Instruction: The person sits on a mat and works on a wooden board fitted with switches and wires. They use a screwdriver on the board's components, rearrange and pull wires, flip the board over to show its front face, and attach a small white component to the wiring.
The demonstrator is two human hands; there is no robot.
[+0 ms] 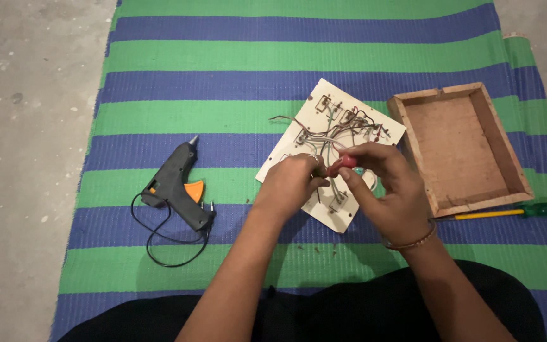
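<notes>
Wired switch panel (340,136) lies mid-mat (235,57), beside a wooden box (460,149). I note my left hand (291,183) pinching its wires, my right hand (390,190) gripping a red-handled tool (343,163).

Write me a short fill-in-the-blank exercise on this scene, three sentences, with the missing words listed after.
1. The glue gun lies on the striped mat to the ____ of both hands.
2. The right hand pinches a small ____-coloured piece above the white wired panel.
3. The wooden tray lies beside a screwdriver whose handle is ____.

Missing words: left; red; green
</notes>
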